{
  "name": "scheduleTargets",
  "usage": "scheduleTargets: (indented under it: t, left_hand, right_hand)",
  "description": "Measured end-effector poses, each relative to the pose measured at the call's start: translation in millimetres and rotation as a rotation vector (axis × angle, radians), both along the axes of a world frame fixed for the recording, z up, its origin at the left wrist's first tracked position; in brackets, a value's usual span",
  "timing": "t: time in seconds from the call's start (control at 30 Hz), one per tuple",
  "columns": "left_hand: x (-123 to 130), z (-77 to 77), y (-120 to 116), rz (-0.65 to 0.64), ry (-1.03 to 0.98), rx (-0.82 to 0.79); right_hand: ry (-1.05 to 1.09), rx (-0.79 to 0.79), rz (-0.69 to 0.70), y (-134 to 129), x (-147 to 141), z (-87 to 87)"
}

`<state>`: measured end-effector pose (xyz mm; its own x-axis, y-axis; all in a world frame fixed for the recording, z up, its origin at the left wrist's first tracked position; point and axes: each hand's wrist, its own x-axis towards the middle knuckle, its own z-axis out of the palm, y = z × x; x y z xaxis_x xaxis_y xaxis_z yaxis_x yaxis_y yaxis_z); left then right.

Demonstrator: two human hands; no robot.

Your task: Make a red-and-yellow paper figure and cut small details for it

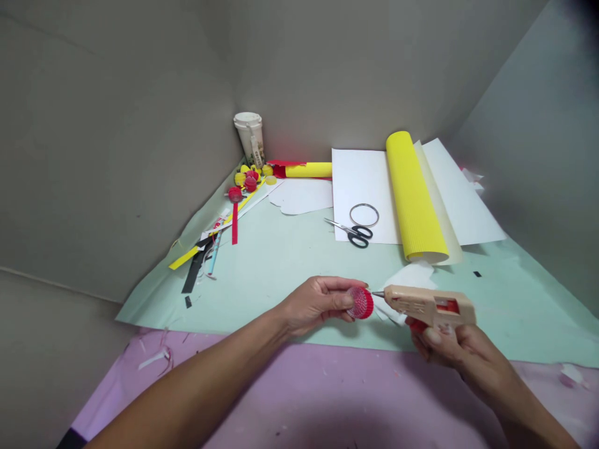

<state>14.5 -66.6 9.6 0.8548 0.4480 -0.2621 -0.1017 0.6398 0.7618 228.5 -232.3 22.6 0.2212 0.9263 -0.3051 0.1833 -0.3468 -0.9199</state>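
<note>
Between the fingers and thumb of my left hand (318, 305) is a small round red corrugated-paper piece (362, 303), domed and ridged. My right hand (452, 349) grips a beige hot glue gun (428, 304) by its handle, with fingers at the red trigger. The gun's metal nozzle points left and meets or nearly meets the red piece's right edge; actual contact I cannot tell. Beneath the gun lie white paper scraps (412, 280) on the pale green sheet.
Black-handled scissors (358, 236) and a ring of tape (364, 215) lie on white paper (360, 181), beside a yellow corrugated roll (416, 193). At the back left stand a white cup (250, 137), red and yellow paper pieces (250, 182) and black strips (194, 271). Grey walls enclose the table.
</note>
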Motion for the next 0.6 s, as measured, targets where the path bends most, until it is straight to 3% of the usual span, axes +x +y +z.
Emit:
scheduleTargets:
  t: [0.1,0.3,0.43,0.53,0.6]
  left_hand:
    - [0,-0.3,1,0.010,0.016,0.029]
    - [-1,-1.7,0,0.040,0.041,0.105]
    - [-1,-0.9,1,0.071,0.061,0.166]
    - [-2,1.4,2,0.117,0.094,0.207]
    - [-2,2.7,2,0.150,0.108,0.234]
  right_hand:
    - [0.051,0.053,-0.091,-1,-1,0.4]
    - [0.146,0.183,-0.106,2,-2,4.2]
    - [0.198,0.272,-0.258,4,6,4.1]
    - [0.110,0.172,-0.341,4,24,-2.6]
    - [-0.036,0.010,-0.316,4,37,-9.2]
